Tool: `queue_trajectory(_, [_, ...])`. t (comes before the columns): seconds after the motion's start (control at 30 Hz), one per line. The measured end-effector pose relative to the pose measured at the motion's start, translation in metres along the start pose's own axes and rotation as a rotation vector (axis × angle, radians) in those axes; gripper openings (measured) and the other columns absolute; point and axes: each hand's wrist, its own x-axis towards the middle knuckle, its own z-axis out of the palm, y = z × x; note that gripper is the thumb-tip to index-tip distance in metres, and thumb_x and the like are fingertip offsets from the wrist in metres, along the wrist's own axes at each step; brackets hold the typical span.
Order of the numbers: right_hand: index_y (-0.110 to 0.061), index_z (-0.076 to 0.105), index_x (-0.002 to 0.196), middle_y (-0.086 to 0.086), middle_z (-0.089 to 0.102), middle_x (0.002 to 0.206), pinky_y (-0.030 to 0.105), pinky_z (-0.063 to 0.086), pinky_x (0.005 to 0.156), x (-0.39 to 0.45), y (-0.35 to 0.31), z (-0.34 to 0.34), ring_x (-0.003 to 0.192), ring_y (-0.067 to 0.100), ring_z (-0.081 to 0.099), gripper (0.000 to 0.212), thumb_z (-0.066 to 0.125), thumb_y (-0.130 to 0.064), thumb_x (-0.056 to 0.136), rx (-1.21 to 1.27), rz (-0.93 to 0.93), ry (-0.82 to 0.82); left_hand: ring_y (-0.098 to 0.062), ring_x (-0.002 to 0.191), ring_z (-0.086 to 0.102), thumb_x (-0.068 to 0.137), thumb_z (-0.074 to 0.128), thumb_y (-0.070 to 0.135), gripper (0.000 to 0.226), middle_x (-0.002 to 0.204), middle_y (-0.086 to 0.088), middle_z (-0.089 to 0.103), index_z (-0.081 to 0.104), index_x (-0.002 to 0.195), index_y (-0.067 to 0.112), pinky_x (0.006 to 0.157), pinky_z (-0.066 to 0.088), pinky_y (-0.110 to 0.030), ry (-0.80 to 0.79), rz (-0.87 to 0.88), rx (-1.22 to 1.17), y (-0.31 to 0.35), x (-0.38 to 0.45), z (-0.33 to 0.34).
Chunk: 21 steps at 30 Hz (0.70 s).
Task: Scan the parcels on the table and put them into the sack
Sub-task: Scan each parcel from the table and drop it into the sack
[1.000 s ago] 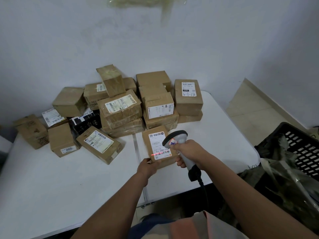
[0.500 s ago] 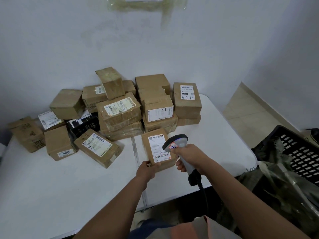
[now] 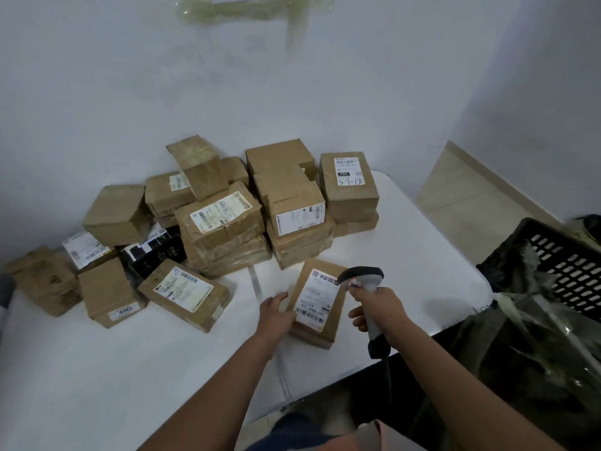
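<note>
One parcel (image 3: 320, 302) is set apart from the rest on the white table (image 3: 97, 369), near its front edge and just right of the table's centre seam. Its white label faces up, and the box is now tilted, with its left near edge raised by the left hand (image 3: 276, 312); half a second ago it lay flatter and a little farther back. The left hand's fingers are seen lying against the parcel's left side, loosely extended and slightly blurred, whereas earlier they were curled at the box's near corner. Whether the thumb is hooked under the box cannot be told.

A grey barcode scanner (image 3: 366, 296) is held by the right hand (image 3: 379, 307), whose fingers are wrapped tightly round the handle. The scanner head is placed over the label's far right corner, and its cable hangs down past the table edge. The red scan line seen on the label a second ago is no longer shown.

Many more parcels are heaped in a pile (image 3: 224, 219) at the far side of the table against the wall, unchanged from the earlier pictures, among them a box marked "3-1-13" (image 3: 349, 187) at the far right. To the right of the table, a dark green sack (image 3: 527, 346) is seen beside a black slotted crate (image 3: 566, 265).
</note>
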Motion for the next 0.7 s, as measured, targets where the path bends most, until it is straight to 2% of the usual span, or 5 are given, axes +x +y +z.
queue_trajectory(0.17, [0.001,0.059,0.090,0.016,0.067,0.065,0.029,0.050,0.049,0.002,0.020,-0.013,0.049,0.023,0.061,0.036,0.069,-0.034,0.089,0.066,0.039,0.060,-0.030,0.147,0.020,0.091,0.063,0.046,0.067,0.163,-0.001,0.002,0.031,0.149,0.034,0.118,0.028,-0.044,0.112,0.325,0.571,0.021,0.001,0.037])
queue_trajectory(0.27, [-0.001,0.058,0.091,0.016,0.067,0.066,0.029,0.050,0.049,-0.002,0.033,-0.027,0.050,0.022,0.062,0.034,0.069,-0.032,0.089,0.111,0.070,0.084,-0.037,0.148,0.003,0.081,0.059,0.070,0.091,0.161,-0.002,-0.020,0.009,0.152,0.041,0.119,0.010,-0.056,0.014,0.283,0.856,0.021,0.002,0.059])
queue_trajectory(0.33, [-0.001,0.058,0.090,0.015,0.066,0.065,0.030,0.050,0.050,-0.005,0.047,-0.040,0.050,0.023,0.061,0.033,0.068,-0.032,0.090,0.157,0.089,0.117,-0.041,0.145,0.005,0.075,0.061,0.074,0.102,0.158,-0.003,-0.026,0.001,0.152,0.042,0.117,0.014,-0.059,-0.008,0.233,0.907,0.018,0.002,0.064])
queue_trajectory(0.53, [-0.001,0.062,0.076,0.010,0.063,0.056,0.033,0.051,0.055,-0.019,0.098,-0.096,0.048,0.024,0.060,0.037,0.067,-0.035,0.090,0.251,0.143,0.294,-0.036,0.133,0.033,0.073,0.065,0.064,0.079,0.154,0.011,0.005,0.025,0.138,0.045,0.110,0.031,-0.055,-0.063,0.284,0.590,0.046,-0.014,0.097])
queue_trajectory(0.7, [-0.002,0.065,0.080,0.011,0.063,0.066,0.028,0.046,0.053,-0.039,0.139,-0.159,0.056,0.022,0.060,0.033,0.064,-0.033,0.093,0.331,0.196,0.480,-0.018,0.121,0.043,0.092,0.062,0.040,0.040,0.143,0.003,0.030,0.041,0.125,0.041,0.091,0.047,-0.033,-0.465,0.266,0.280,0.078,-0.060,0.152])
